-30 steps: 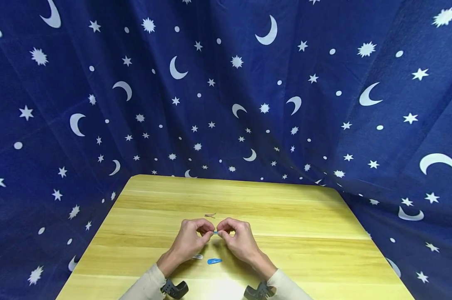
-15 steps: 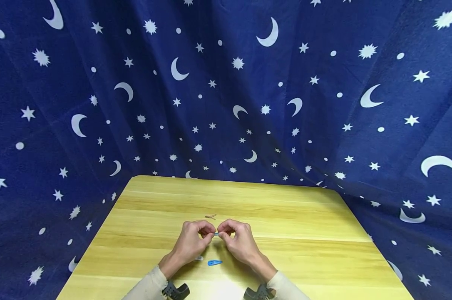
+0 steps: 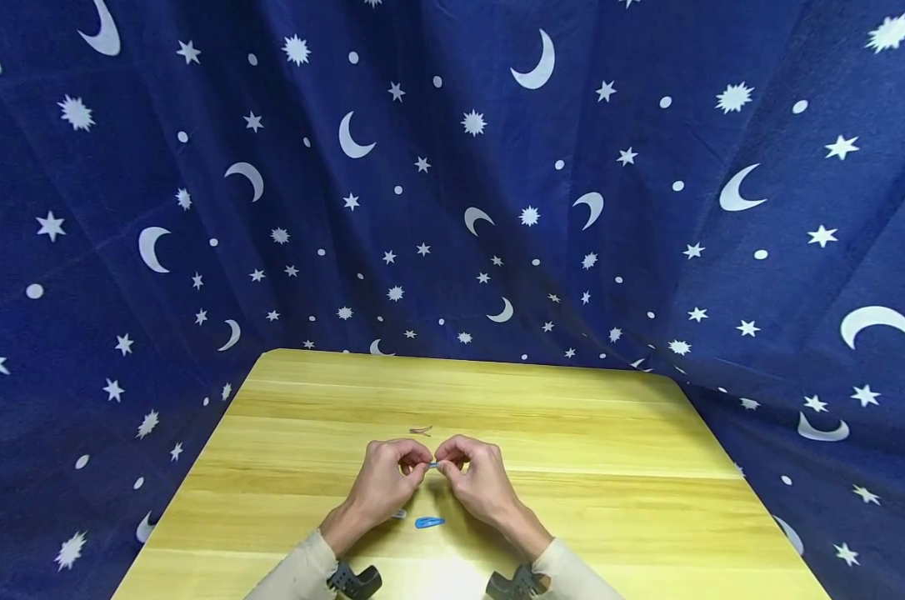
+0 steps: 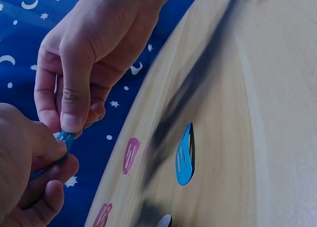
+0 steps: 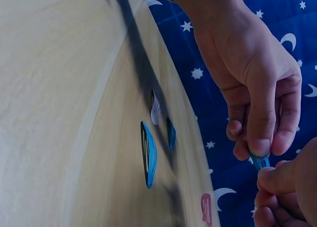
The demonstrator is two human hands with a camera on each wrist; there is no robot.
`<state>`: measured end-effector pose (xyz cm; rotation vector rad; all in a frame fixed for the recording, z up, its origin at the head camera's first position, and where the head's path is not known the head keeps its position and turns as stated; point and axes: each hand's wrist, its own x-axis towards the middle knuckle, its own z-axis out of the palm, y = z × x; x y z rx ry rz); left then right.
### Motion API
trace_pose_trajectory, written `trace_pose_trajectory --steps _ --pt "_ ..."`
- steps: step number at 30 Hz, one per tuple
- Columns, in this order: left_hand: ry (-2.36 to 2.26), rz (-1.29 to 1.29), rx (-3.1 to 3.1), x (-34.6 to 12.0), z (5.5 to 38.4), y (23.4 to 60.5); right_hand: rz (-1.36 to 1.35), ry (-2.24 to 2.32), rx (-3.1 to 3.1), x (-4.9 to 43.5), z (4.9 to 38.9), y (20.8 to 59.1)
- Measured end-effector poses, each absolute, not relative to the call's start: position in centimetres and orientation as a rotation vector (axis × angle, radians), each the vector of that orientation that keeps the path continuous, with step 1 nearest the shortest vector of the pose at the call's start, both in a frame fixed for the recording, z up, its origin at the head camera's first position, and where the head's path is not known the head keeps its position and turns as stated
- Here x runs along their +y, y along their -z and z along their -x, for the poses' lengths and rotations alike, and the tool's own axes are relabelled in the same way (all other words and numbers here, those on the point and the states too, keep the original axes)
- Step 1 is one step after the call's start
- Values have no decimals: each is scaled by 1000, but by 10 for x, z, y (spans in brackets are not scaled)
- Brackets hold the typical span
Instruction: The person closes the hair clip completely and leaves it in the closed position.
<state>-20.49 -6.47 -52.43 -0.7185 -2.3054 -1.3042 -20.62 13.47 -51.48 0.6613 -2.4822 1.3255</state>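
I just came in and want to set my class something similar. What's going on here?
A person is holding a small blue hair clip over a wooden table, pinching it between the left hand and the right hand. The fingers cover much of it, so I can't tell whether it is snapped open or closed. Another blue clip, a whitish clip and some pink lie on the table.

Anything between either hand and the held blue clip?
Nothing visible: left hand and right hand both pinch the held blue clip directly, from either side. The loose clips lie on the table, apart from it.
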Motion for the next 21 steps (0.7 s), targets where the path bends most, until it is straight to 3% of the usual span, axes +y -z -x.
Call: trace_pose_trajectory --steps 21 --pt "1195 685 -2294 -56 201 526 -600 -1303 -2501 132 204 514"
